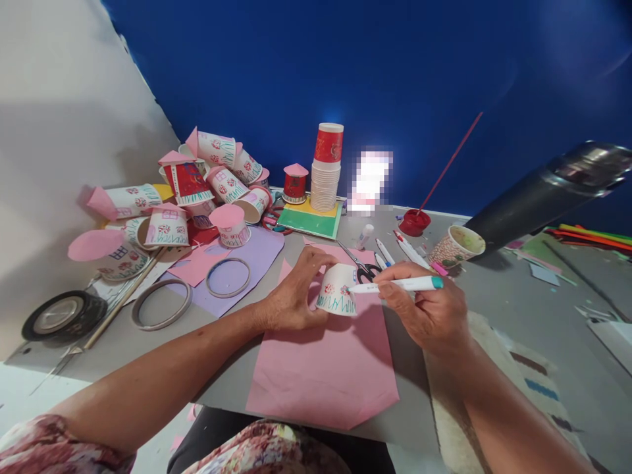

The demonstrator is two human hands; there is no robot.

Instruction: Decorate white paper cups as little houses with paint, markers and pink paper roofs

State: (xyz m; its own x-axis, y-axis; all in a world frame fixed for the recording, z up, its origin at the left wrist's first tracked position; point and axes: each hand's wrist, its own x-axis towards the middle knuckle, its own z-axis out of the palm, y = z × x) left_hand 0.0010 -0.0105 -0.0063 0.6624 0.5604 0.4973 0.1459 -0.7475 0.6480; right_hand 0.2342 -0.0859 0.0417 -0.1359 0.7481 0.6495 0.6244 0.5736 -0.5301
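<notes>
My left hand point(299, 289) grips a white paper cup point(336, 301) from its left side, the cup turned upside down. Red flowers, green grass strokes and a bit of blue drawing mark its wall. In my right hand point(427, 303) is a white marker point(402, 284) with a green end, its tip at the cup's right side by a flower. Beneath both lies a pink paper sheet point(320, 375). Just behind the cup rest scissors point(366, 271) with black handles, partly hidden.
Decorated cups with pink paper roofs point(224, 187) are piled at the left. A cup stack point(326, 184) stands at the back. Tape rolls point(64, 315), a glue stick point(364, 236), several markers point(409, 250), a patterned cup point(457, 245) and a dark cylinder point(538, 197) surround the work.
</notes>
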